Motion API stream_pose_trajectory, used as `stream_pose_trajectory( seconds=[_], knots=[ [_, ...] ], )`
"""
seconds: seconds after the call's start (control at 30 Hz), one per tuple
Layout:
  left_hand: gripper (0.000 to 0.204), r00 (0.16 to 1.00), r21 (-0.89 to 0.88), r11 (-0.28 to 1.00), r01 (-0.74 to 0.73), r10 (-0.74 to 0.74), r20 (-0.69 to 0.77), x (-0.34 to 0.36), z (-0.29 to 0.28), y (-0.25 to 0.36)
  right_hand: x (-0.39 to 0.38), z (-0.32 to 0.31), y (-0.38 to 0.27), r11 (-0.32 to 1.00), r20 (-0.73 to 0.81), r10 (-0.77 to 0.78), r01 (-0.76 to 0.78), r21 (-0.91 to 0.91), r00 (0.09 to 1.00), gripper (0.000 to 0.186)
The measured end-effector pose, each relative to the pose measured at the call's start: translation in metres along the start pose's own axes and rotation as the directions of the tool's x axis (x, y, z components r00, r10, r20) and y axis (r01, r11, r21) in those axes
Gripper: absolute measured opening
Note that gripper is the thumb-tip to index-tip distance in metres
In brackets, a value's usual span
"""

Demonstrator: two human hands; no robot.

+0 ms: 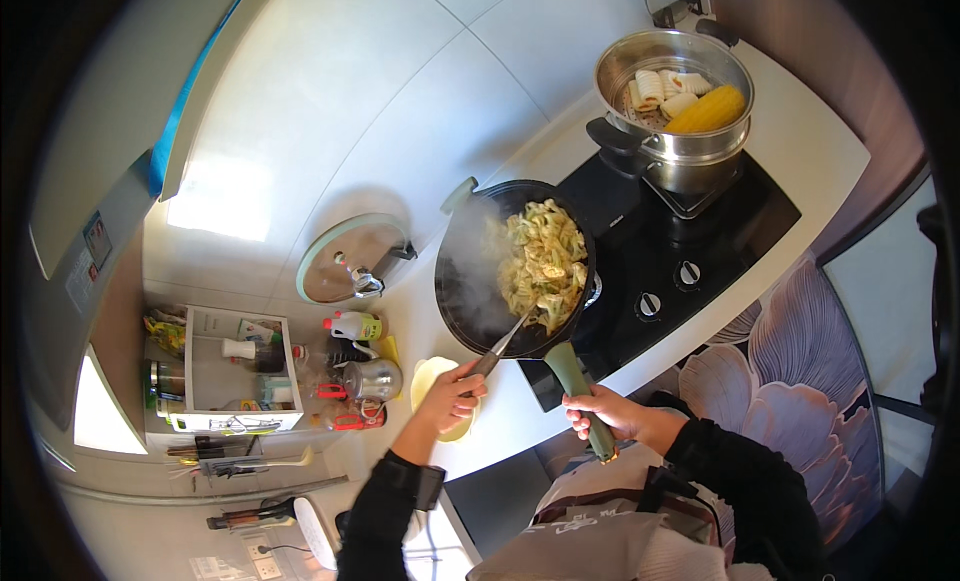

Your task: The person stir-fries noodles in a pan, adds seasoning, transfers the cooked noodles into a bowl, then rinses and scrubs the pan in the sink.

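A black wok [470, 281] sits on the hob, steam rising from the cooked pale, yellowish chopped food [545, 251] inside it. My left hand [455, 399] grips the handle of a metal spatula [505, 339], whose blade reaches into the food near the front of the pan. My right hand [600, 413] is closed round the wok's green handle [572, 376]. A pale yellow bowl [432, 378] stands on the counter beside the wok, partly behind my left hand.
A steamer pot [690, 156] with rolls and corn stands on the black hob [680, 271]. A glass lid [330, 256] leans against the wall. Bottles [350, 326], a kettle [372, 379] and a white rack [205, 356] occupy the left counter. A floral mat [775, 381] lies at the right.
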State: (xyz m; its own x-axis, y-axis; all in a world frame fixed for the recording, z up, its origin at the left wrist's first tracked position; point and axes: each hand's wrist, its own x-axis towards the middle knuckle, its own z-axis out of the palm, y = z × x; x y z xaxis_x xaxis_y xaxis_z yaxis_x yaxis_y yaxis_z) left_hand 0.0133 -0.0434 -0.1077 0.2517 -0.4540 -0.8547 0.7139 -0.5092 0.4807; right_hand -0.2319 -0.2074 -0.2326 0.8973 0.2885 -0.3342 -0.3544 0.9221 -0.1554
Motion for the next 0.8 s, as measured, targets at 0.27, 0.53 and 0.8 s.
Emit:
stream_pose_trajectory(
  seconds=[0.27,0.53,0.8],
  knots=[
    [0.052,0.921,0.413,0.873,-0.260,0.353,-0.165,-0.033,-0.001,-0.007,-0.002,0.001,0.000,1.000,-0.033,0.009,-0.009,0.002,0.999,0.018],
    [0.057,0.558,0.980,-0.077,-0.185,0.812,0.169,-0.060,0.021,-0.008,-0.002,0.004,-0.001,1.000,-0.075,0.009,-0.010,-0.016,0.997,0.020],
    [0.068,0.650,0.837,-0.485,0.254,0.726,0.224,-0.112,0.050,-0.032,-0.001,0.006,-0.001,0.999,-0.056,-0.002,0.000,-0.035,0.998,0.020]
  ],
)
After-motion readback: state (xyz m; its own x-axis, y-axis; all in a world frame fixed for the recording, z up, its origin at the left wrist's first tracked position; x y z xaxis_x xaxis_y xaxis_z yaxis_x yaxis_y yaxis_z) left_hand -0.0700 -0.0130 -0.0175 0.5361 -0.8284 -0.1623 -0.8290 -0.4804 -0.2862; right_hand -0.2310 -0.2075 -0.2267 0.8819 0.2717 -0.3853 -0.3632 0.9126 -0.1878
